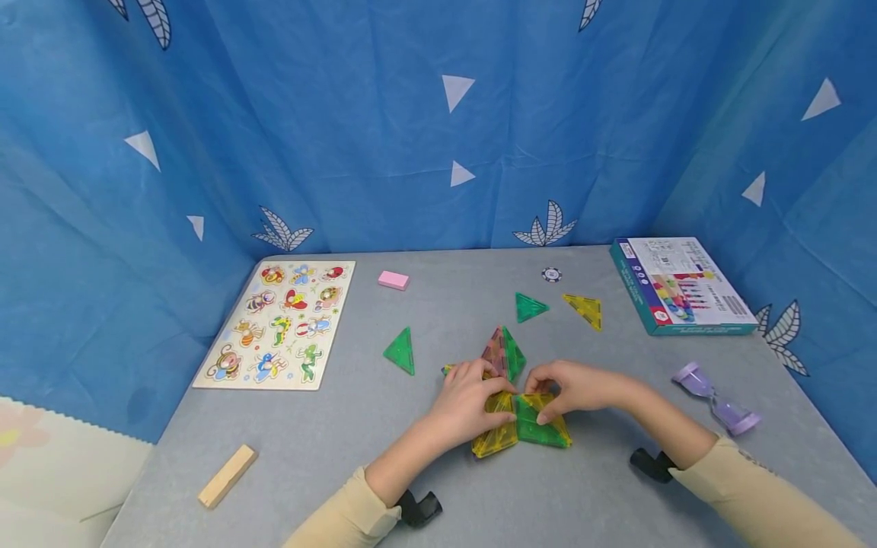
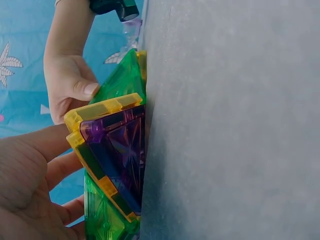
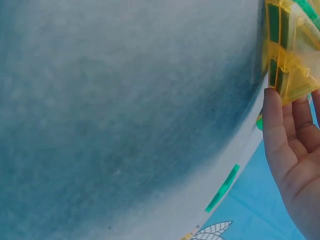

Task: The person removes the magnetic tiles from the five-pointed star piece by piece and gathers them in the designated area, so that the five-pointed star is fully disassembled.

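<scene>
A cluster of pyramids built from translucent magnetic tiles stands on the table in the middle of the head view. My left hand holds the left front pyramid, thumb near its front and fingers over its back. A purple tile with yellow tiles around it forms that pyramid in the left wrist view. With thumb and fingers, my right hand pinches the adjoining green and yellow pyramid. Its fingertips meet a yellow tile in the right wrist view. Behind the hands rises a red and green pyramid, partly hidden.
Loose green tiles and a yellow tile lie around the cluster. Leftward are an insect puzzle board, wooden block and pink block. A poker chip, box and purple hourglass lie farther right.
</scene>
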